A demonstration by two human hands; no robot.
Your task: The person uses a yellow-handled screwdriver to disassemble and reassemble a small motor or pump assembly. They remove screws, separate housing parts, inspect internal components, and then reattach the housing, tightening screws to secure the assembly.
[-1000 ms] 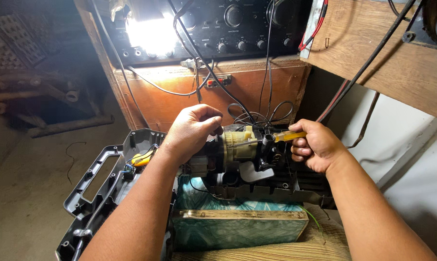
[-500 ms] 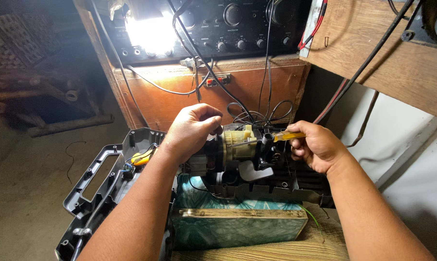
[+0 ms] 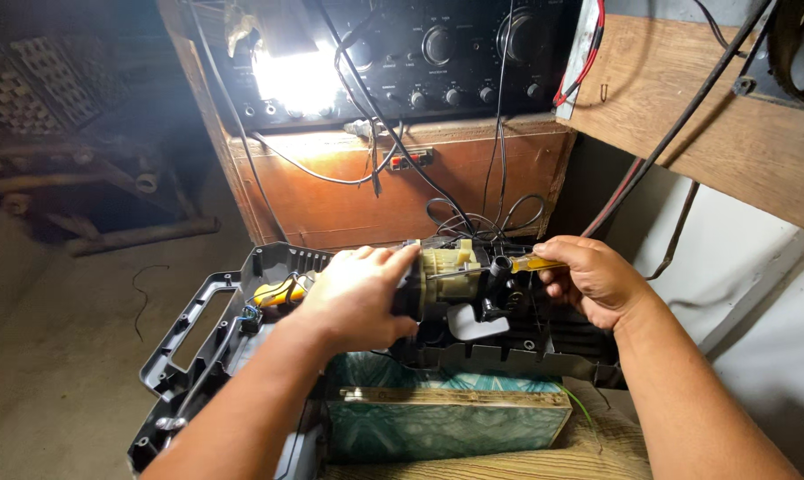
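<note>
I see the small motor (image 3: 446, 276) sitting in the open grey machine shell (image 3: 206, 329), above the green box (image 3: 437, 427). My left hand (image 3: 358, 298) has its fingers clamped on the motor. My right hand (image 3: 597, 280) pinches a yellow screwdriver (image 3: 531, 263). The tip might slip and poke the thin wires (image 3: 473, 218) (they hang close).

Green marbled rectangular box (image 3: 437, 425) with a pale wooden top edge, lying at the near edge in front of the hands, no labels, signs or lit screens legible elsewhere
</note>
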